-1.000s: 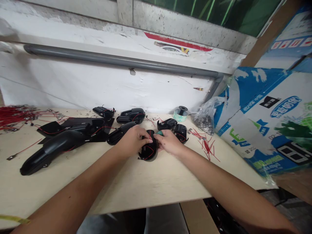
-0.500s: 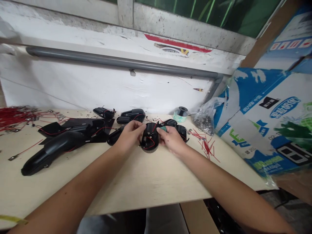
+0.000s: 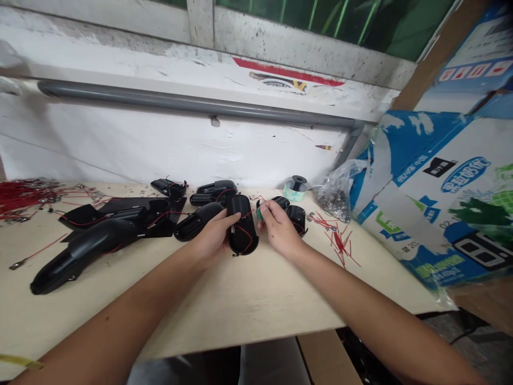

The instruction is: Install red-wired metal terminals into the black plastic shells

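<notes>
While my left hand (image 3: 210, 236) clamps the shell (image 3: 243, 235), my right hand (image 3: 278, 230) pinches a green bit (image 3: 259, 213); parts (image 3: 216, 191) crowd the far edge of the table (image 3: 240, 305).

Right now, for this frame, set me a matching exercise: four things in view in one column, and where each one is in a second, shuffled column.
Things:
1. black housing
2. small green piece
3. clear bag of metal bits
4. long black cover

Places:
a. beside the printed carton
b. held in the left hand
c. lying on the table, left of both hands
d. pinched in the right hand fingers

Pairs: 1-b, 2-d, 3-a, 4-c.
</notes>
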